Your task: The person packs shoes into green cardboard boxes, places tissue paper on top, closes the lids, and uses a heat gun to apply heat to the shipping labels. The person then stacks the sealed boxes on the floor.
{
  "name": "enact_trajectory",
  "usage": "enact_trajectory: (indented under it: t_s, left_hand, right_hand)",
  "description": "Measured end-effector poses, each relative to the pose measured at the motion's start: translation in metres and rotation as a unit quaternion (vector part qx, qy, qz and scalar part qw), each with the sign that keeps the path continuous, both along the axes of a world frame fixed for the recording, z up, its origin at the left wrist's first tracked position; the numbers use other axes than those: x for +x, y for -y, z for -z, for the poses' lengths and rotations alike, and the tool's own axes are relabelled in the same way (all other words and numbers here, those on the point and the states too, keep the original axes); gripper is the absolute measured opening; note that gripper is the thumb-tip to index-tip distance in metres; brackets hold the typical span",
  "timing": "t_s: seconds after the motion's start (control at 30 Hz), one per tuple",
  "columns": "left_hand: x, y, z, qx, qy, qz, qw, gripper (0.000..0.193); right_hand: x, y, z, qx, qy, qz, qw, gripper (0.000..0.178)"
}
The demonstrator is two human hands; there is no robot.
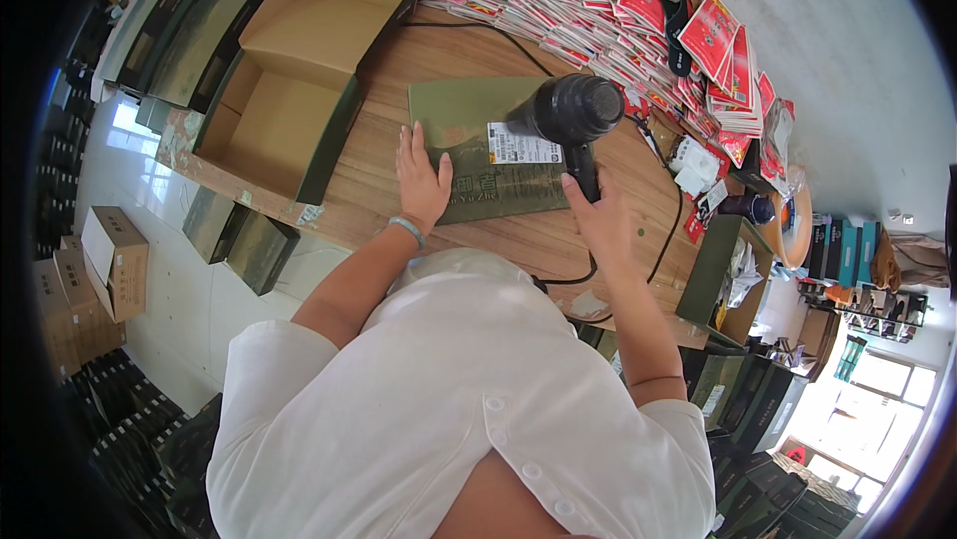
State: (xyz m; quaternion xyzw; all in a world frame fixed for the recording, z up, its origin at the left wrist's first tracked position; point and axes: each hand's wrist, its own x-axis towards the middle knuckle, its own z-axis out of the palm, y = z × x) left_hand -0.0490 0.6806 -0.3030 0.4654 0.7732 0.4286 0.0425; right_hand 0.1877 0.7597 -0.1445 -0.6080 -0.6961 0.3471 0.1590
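A green shoebox-like flat box [469,105] lies on the wooden table in front of me, with a white printed label [506,144] stuck on its top. My left hand [423,180] rests flat on the box's left edge, fingers stretched out. In my right hand [600,215] is the handle of a black hair dryer [568,110], held above the right part of the box. Its nozzle points left, close over the label; whether it touches the label I cannot tell. The dryer hides the box's upper right corner.
An opened green box with brown inside [269,115] stands at the left table edge. Heaps of red-and-white packets [558,0] line the back. A black cord [666,240] runs along the right side. Another open green box [733,280] holds plastic bags. Cartons [115,260] stand on the floor.
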Motion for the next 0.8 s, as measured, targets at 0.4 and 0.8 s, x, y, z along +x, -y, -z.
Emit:
enact_trajectory:
  t_s: [0.4, 0.8]
  left_hand:
    - [0.000, 0.000, 0.000, 0.001, 0.003, 0.007, 1.000, 0.067]
    - [0.000, -0.001, 0.003, 0.011, 0.000, 0.006, 1.000, 0.068]
  right_hand:
    - [-0.007, 0.011, 0.002, -0.017, -0.031, -0.014, 0.999, 0.050]
    - [0.011, 0.023, -0.007, -0.055, -0.052, -0.017, 0.997, 0.050]
